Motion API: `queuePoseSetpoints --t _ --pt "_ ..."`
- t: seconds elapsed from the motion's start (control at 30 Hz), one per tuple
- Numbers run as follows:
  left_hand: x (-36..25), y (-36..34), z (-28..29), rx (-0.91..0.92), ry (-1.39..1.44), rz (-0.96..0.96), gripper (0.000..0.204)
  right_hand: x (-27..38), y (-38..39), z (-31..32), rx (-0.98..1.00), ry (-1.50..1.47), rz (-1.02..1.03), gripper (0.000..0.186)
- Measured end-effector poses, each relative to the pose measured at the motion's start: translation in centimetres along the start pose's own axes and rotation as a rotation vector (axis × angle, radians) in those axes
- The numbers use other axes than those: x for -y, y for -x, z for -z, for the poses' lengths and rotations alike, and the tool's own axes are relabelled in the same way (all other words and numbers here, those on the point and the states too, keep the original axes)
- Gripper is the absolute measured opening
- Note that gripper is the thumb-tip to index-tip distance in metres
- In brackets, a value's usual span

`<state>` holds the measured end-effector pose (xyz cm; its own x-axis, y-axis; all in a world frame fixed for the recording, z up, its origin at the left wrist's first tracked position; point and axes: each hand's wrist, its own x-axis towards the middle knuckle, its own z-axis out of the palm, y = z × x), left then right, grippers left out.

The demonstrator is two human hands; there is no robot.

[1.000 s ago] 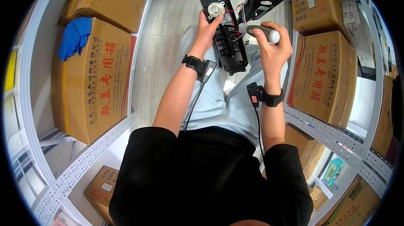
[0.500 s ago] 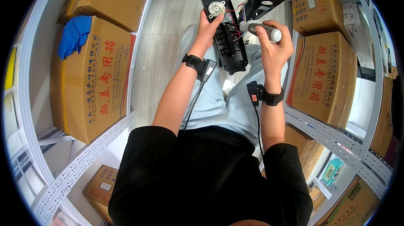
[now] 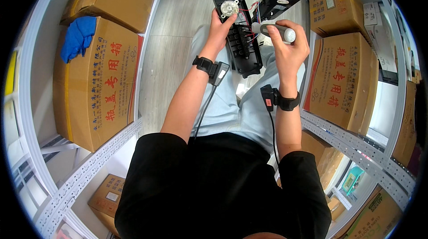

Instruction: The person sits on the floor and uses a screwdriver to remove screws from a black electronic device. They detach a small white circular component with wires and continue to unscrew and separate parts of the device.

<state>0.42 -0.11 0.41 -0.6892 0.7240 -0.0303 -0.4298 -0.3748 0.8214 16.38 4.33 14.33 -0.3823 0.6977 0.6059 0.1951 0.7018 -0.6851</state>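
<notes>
The long black plastic housing (image 3: 236, 29), opened so that its round white gear and red and black wires show, lies across the seated person's lap with its long axis running away from the body, slightly tilted to the person's right at the near end. The left hand (image 3: 219, 27) grips its left edge near the white gear (image 3: 229, 8), fingers closed on the housing with the thumb reaching in toward the gear. The right hand (image 3: 287, 45) is clamped around a grey and white cylindrical power screwdriver (image 3: 276, 29), held crosswise so that its tip points left into the wiring at the middle of the housing; the tip looks to be at or just above the inner parts, though actual contact cannot be told. The tool thus comes in at a right angle to the housing's length, and the right hand is the nearer one to the wired section. There is no worktop; the light blue trousers (image 3: 232, 105) carry the piece above a pale wooden floor (image 3: 178, 38). White metal shelving (image 3: 89, 167) with brown cardboard boxes (image 3: 96, 83) stands close on both sides, a blue cloth (image 3: 78, 38) on one box.
</notes>
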Motion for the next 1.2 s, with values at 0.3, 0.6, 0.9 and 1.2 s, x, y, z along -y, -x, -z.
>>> queuePoseSetpoints --t 0.3,0.6,0.9,1.2 --pt "0.2 -0.1 0.3 0.001 0.009 0.002 0.058 0.2 0.1 -0.1 -0.035 -0.027 0.025 0.029" --pt "0.3 -0.2 0.3 0.008 0.008 -0.021 0.058 0.1 0.1 -0.2 -0.028 -0.019 0.010 0.028" --pt "0.2 -0.1 0.1 -0.013 -0.033 -0.020 0.058 0.7 -0.6 0.0 0.022 0.054 -0.027 0.036" --pt "-0.1 0.1 -0.1 -0.007 0.005 -0.020 0.057 2.3 -2.6 0.2 0.122 0.321 0.058 0.049"
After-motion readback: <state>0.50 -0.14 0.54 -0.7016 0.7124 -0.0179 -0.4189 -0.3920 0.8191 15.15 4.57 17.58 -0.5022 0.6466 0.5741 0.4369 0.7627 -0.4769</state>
